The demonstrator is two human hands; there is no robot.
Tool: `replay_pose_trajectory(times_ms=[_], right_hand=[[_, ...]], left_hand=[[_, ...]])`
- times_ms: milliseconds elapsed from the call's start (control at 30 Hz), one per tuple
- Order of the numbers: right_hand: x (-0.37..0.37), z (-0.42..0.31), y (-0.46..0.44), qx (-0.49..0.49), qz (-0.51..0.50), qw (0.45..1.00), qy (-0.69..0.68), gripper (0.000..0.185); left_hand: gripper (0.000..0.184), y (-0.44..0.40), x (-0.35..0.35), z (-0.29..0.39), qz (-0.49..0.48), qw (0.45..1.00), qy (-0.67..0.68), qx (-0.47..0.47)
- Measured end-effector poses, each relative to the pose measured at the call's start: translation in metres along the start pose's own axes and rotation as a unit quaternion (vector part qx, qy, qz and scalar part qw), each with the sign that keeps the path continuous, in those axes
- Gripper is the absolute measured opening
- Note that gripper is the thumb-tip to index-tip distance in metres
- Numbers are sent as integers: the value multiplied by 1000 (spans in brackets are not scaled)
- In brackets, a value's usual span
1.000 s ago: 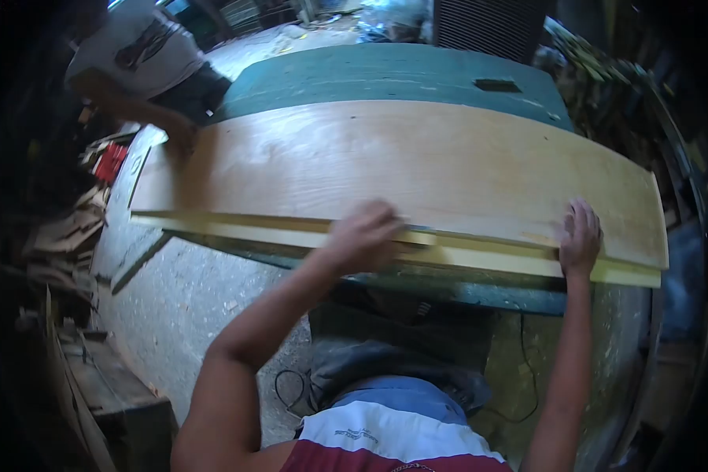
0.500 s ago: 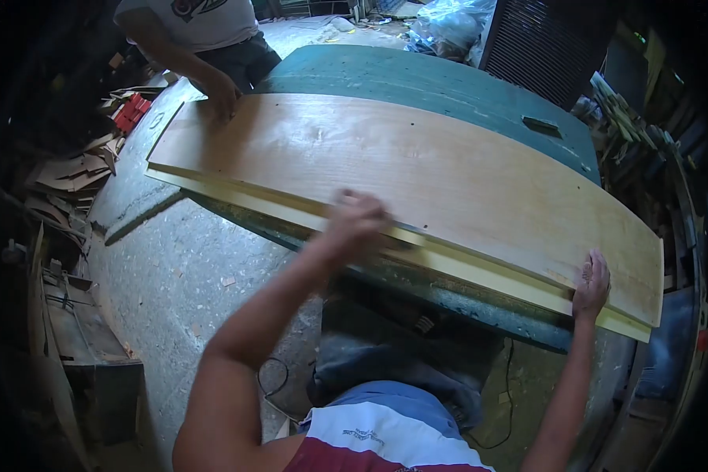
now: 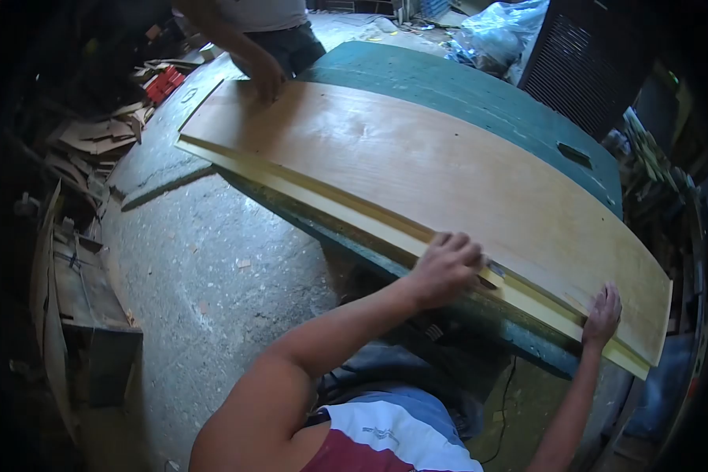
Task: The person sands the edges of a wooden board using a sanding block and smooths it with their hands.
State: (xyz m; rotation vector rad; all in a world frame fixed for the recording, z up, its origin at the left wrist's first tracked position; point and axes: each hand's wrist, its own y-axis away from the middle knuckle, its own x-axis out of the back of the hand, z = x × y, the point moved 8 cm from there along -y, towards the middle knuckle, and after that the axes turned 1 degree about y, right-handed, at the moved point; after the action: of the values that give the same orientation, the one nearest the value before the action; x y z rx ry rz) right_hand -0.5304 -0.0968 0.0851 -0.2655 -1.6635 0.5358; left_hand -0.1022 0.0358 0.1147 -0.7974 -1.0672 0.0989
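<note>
A long pale wooden panel (image 3: 401, 173) lies on a green workbench (image 3: 480, 110), with a yellowish strip (image 3: 315, 189) running along its near edge. At the middle of that edge, my left hand (image 3: 448, 269) is closed round a short piece of wood (image 3: 492, 274), mostly hidden under the fingers. Farther right, my right hand (image 3: 603, 316) rests on the panel's near edge, its fingers lying over the top surface.
Another person's hand (image 3: 269, 79) touches the panel's far left end. Scrap wood (image 3: 98, 135) and a red object (image 3: 164, 84) are on the left. Clear plastic bags (image 3: 492, 35) and a dark louvred panel (image 3: 578, 71) stand behind the bench. A cable hangs below.
My left hand has slid rightward along the near edge with the short piece. My right hand stays at the panel's right end. The view has turned, so the panel slants more.
</note>
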Motion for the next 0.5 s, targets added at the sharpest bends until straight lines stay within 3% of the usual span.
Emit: replay_pose_trajectory(times_ms=[100, 167, 200, 267, 300, 400, 500], right_hand=[[-1, 14, 6, 26, -9, 999, 16, 41], [-4, 23, 9, 10, -1, 1000, 20, 42], [-5, 22, 9, 8, -1, 1000, 17, 42], [-5, 20, 9, 0, 0, 999, 45, 43], [-6, 19, 11, -2, -3, 999, 41, 43], [-5, 15, 4, 4, 12, 998, 57, 44], [-3, 17, 10, 7, 13, 998, 56, 44]], left_hand=[[27, 19, 31, -27, 19, 1000, 13, 2], [26, 56, 82, -91, 54, 998, -14, 11], [23, 80, 107, -133, 50, 975, -209, 62], [14, 122, 176, -207, 70, 958, -243, 132], [14, 132, 209, -224, 141, 963, -179, 145], [12, 129, 196, -221, 97, 963, -232, 91], [11, 96, 119, -145, 78, 983, -154, 60]])
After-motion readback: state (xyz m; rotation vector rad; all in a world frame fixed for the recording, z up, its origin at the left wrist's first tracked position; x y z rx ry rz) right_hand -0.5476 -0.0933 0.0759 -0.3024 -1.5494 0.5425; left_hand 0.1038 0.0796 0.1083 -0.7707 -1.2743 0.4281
